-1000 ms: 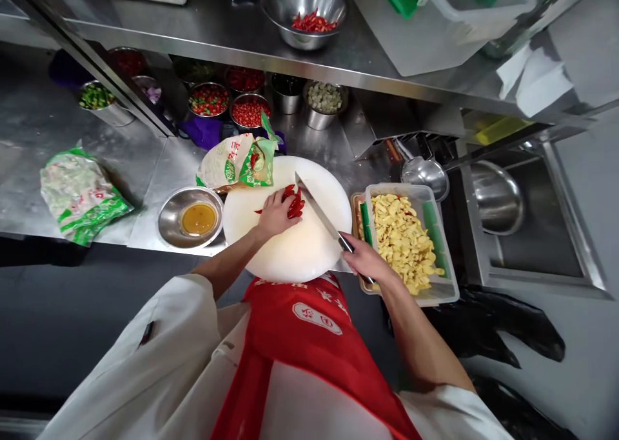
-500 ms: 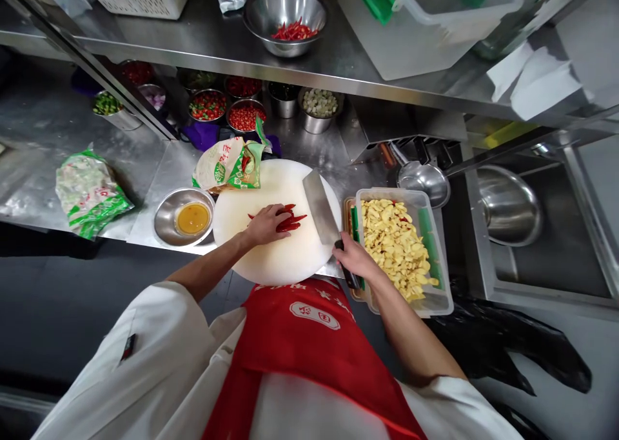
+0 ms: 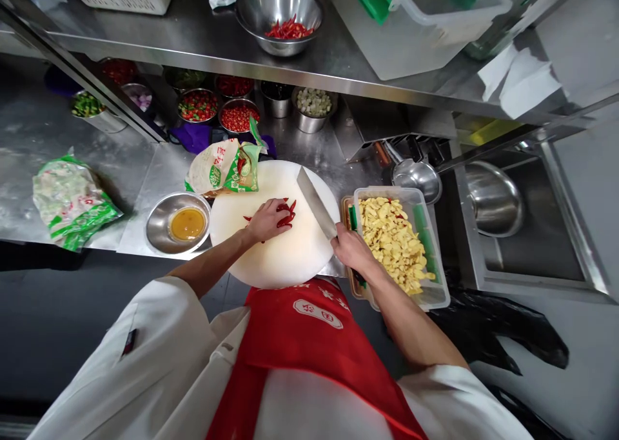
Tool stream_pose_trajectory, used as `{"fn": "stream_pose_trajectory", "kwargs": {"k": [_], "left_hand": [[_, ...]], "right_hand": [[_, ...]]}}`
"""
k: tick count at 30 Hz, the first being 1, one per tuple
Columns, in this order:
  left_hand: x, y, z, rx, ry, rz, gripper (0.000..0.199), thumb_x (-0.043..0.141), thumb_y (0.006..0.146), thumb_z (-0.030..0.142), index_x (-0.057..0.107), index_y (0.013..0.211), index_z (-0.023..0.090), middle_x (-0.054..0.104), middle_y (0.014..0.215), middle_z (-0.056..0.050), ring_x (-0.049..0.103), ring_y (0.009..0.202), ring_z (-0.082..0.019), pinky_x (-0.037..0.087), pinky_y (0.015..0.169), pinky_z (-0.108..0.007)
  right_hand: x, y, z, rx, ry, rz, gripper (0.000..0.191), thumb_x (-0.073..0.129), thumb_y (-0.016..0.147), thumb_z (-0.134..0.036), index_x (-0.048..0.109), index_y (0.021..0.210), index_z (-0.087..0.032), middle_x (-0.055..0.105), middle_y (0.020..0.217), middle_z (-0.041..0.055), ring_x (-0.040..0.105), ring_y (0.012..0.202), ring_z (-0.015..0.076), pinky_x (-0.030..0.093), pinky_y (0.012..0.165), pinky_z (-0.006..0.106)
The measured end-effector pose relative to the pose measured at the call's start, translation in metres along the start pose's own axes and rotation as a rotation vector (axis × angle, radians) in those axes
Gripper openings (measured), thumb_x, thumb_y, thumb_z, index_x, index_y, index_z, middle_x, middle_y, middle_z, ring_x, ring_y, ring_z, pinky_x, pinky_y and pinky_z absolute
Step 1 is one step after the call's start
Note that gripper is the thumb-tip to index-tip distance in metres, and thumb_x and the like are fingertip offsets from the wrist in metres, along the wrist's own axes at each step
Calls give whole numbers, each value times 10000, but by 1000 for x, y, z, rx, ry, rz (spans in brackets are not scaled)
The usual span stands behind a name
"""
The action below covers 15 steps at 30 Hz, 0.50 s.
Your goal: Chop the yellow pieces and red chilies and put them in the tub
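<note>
Over the left part of the round white cutting board (image 3: 309, 259) my left hand (image 3: 267, 221) is closed on several red chillies (image 3: 289, 213). Their tips poke out past the fingers, and others are partly hidden under the palm. My right hand (image 3: 352, 248) grips the handle of a cleaver (image 3: 315, 201) at the board's right edge. The blade points away from me over the board, tilted so that it looks narrow, and it is apart from the chillies. A green and white plastic bag (image 3: 225, 166) lies at the board's back left edge with chillies showing inside.
A steel bowl (image 3: 157, 224) of amber liquid stands left of the board. To the right is a plastic tub (image 3: 439, 259) of yellow slices. Several bowls of chopped ingredients stand behind, under a steel shelf (image 3: 193, 50) holding a bowl of chillies (image 3: 290, 28). A sink (image 3: 536, 253) is far right.
The cleaver's blade has turned more on edge, and my right hand has moved slightly up its handle. Under my left hand the chillies are more bunched. The whole view has shifted slightly.
</note>
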State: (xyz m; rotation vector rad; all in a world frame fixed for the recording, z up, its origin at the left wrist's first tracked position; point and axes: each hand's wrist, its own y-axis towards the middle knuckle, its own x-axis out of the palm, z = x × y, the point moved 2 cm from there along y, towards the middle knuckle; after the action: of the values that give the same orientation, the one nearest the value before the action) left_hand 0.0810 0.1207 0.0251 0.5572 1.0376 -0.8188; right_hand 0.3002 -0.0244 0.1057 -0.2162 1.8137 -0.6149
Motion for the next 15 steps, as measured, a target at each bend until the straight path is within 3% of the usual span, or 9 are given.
{"fn": "stream_pose_trajectory", "kwargs": {"k": [4,9,15], "left_hand": [[-3,5,-3,100,-12,-98,322,643,867,436,695,1119,243,544,1302,-89,466,1245,-303,404,1062,-452],[-6,13,-6,147,-65,-130,323,590,892,427,678,1133,230,575,1263,-74,494,1194,-274,396,1059,-419],[-6,13,-8,149,-125,-120,323,600,888,418,672,1127,214,585,1265,-75,517,1179,-259,399,1054,-409]], "right_hand": [[-9,-13,-9,-55,-65,10,248,319,1033,-275,495,1152,-146,739,960,137,706,873,247,377,683,289],[-20,-21,-10,-117,-179,-97,257,306,1036,-279,495,1143,-141,730,962,160,709,862,265,396,676,303],[-11,16,-34,-74,-149,-137,281,271,1031,-227,483,1183,-121,728,1002,184,711,910,281,443,718,323]]}}
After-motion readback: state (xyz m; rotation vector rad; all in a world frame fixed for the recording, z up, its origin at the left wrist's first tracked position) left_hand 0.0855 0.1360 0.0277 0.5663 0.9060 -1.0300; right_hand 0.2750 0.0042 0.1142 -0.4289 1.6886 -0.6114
